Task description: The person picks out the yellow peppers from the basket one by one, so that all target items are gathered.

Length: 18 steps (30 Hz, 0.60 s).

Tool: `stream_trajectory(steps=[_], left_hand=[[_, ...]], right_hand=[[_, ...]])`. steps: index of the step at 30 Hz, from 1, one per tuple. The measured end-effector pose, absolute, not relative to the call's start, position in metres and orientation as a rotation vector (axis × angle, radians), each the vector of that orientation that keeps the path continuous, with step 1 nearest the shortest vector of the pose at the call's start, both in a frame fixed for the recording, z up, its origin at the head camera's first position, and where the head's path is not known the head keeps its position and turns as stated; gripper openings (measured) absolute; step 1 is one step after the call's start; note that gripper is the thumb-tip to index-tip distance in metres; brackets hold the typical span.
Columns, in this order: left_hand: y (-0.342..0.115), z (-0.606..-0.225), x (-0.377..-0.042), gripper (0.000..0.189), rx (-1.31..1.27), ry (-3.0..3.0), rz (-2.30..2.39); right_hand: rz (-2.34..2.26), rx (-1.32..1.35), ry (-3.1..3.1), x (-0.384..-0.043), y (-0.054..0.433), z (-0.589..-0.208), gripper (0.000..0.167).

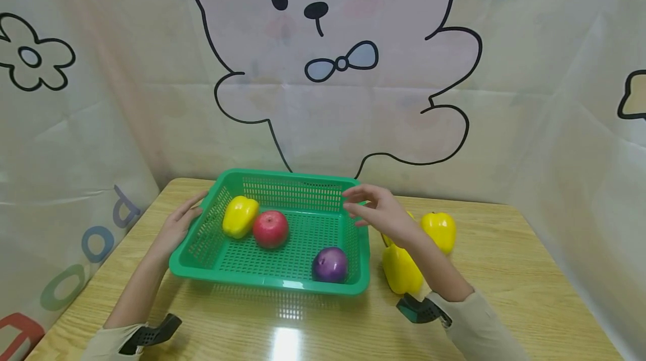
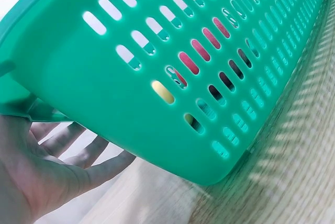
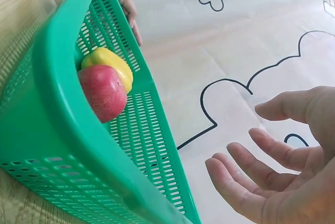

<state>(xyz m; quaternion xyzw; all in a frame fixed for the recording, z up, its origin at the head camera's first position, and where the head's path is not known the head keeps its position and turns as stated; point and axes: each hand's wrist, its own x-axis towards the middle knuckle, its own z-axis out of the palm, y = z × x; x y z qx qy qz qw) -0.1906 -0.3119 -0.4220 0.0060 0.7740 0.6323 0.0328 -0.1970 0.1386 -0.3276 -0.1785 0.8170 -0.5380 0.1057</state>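
A green plastic basket [image 1: 272, 281] stands on the table, holding a yellow bell pepper [image 1: 240, 217], a red apple [image 1: 271, 230] and a shiny purple round fruit [image 1: 330, 264]. At the basket's left end, my left hand [image 1: 178, 229] rests against the outside below the rim; in the left wrist view its fingers [image 2: 97, 174] stretch along the outer wall, and the thumb's tip is hidden. Over the right rim hovers my right hand [image 1: 381, 212], fingers loosely bent and thumb apart. Nothing lies between them in the right wrist view.
Right of the basket lie more yellow bell peppers: one near my right forearm [image 1: 401, 270], one farther back [image 1: 439, 231], and another mostly hidden behind the hand. A printed cloth [image 1: 504, 142] hangs behind the wooden table [image 1: 510, 271] and along its sides.
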Motion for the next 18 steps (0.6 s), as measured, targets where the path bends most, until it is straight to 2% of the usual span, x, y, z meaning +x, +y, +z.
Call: stream_trajectory(steps=[18], left_hand=[[-0.313,-0.425,-0.194,0.062,0.004,2.366,1.964]], right_hand=[[-1.5,-0.482,2.437,-0.218,0.114,-0.323,0.037]])
